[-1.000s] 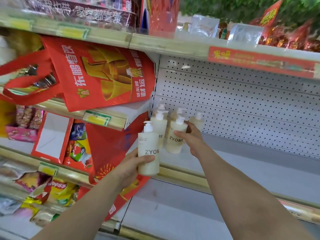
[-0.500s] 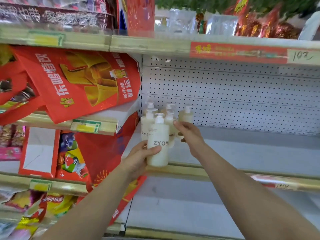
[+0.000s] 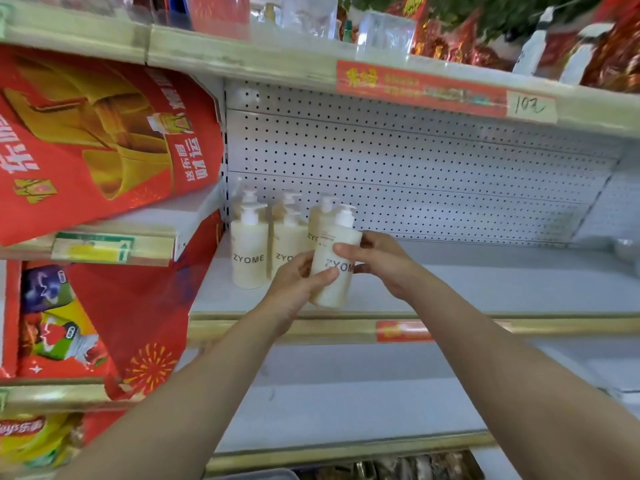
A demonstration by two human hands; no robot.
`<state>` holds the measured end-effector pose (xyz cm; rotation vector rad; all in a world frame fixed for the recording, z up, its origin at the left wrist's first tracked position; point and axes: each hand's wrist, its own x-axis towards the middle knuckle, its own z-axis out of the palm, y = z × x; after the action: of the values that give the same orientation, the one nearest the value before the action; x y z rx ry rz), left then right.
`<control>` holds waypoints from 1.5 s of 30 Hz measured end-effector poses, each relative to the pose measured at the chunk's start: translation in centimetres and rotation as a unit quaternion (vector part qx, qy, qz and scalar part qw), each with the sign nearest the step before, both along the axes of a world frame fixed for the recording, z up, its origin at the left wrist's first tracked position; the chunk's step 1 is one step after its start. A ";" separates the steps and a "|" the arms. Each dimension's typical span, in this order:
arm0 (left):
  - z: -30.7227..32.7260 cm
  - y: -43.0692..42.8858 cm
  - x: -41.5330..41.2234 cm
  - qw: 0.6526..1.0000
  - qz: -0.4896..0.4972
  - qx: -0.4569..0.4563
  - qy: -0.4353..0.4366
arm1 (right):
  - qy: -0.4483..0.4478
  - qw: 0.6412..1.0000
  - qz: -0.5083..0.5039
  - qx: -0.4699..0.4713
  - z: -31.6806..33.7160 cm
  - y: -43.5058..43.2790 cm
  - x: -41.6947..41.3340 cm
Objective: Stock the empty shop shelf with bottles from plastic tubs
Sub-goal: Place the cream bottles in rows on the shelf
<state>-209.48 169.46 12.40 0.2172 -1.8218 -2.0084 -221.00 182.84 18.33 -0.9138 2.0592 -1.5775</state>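
A cream pump bottle marked ZYOME (image 3: 335, 258) is tilted slightly over the front of the white shelf (image 3: 485, 289). My left hand (image 3: 298, 282) wraps its lower left side and my right hand (image 3: 377, 261) holds its right side, thumb across the label. Behind it, at the shelf's left end, stand several more of the same bottles: one at the front left (image 3: 249, 251), one partly hidden by my left hand (image 3: 287, 237), others in the row behind. No tub is in view.
A perforated white back panel (image 3: 415, 168) closes the shelf. A red bag (image 3: 97, 140) hangs over the left neighbouring shelf. Packaged goods fill the shelf above (image 3: 450, 32). A lower white shelf (image 3: 346, 393) lies under the gold rail (image 3: 277, 329).
My left hand carried the bottle rightward and up onto the shelf. My right hand left the standing bottles and took hold of the carried bottle's right side.
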 end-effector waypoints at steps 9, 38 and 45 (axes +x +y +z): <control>1.3 -3.9 -3.5 0.864 0.286 -0.414 -0.034 | 0.032 0.995 -0.086 0.041 -2.0 -2.1 -4.9; 2.1 -4.2 -3.7 0.789 0.297 -0.526 -0.115 | 0.115 0.979 -0.109 0.130 -1.3 -4.5 -5.4; 5.0 -3.1 2.1 0.786 0.307 -0.519 -0.136 | 0.293 0.931 -0.129 0.178 1.9 -2.1 0.3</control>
<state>-207.38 166.36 17.43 0.6571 -2.3304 -0.3968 -220.75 180.76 20.28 -1.0991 2.8613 -1.0466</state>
